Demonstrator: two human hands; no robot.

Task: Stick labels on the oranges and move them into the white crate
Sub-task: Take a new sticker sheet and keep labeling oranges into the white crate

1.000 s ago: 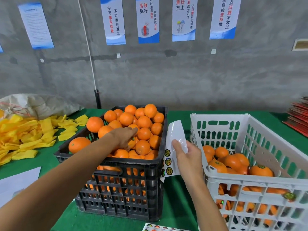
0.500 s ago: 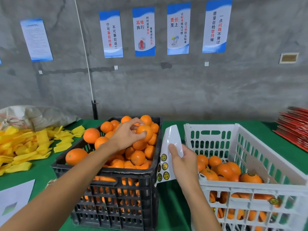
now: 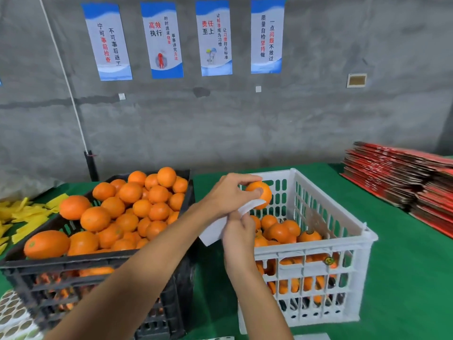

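Your left hand point(image 3: 228, 195) grasps an orange point(image 3: 261, 193) above the white crate's point(image 3: 318, 251) near-left corner, fingers curled round it. Your right hand point(image 3: 239, 233) pinches the label sheet point(image 3: 213, 230), whose top edge touches the orange. The black crate point(image 3: 98, 263), heaped with oranges, stands at the green table's point(image 3: 404, 278) left side.

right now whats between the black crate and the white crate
In the head view, green tablecloth, crossed by both forearms, and the label sheet held by the right hand.
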